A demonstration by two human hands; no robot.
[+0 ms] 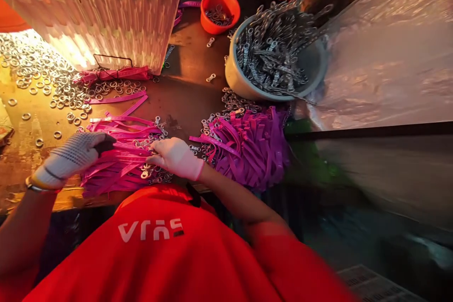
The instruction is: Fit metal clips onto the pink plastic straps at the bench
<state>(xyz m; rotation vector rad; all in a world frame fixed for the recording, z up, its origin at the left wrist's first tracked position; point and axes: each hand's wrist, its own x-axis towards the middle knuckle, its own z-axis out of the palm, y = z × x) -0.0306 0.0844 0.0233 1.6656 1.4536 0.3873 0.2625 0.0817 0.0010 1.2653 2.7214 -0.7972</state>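
My left hand (72, 156), in a white dotted glove with bare fingertips, pinches at a pink strap (129, 149) over the left pile. That strap runs across to my right hand (177, 156), in a plain white glove, whose thumb and fingers close at its metal-fitted end. Beneath both hands spreads a heap of pink straps (106, 180), their metal clasps (145, 172) mostly toward the right. The exact grip is partly hidden by the fingers. Right of my right hand lies a second, thicker pile of magenta straps (260, 151) with metal ends.
Loose metal rings (46, 78) scatter over the table's left under a bright light, beside a corrugated translucent sheet (106, 4). At the back stand an orange cup (220, 2) of small metal parts and a pale bucket (235, 73) heaped with metal chain pieces. Plastic-wrapped material (392, 56) borders the right.
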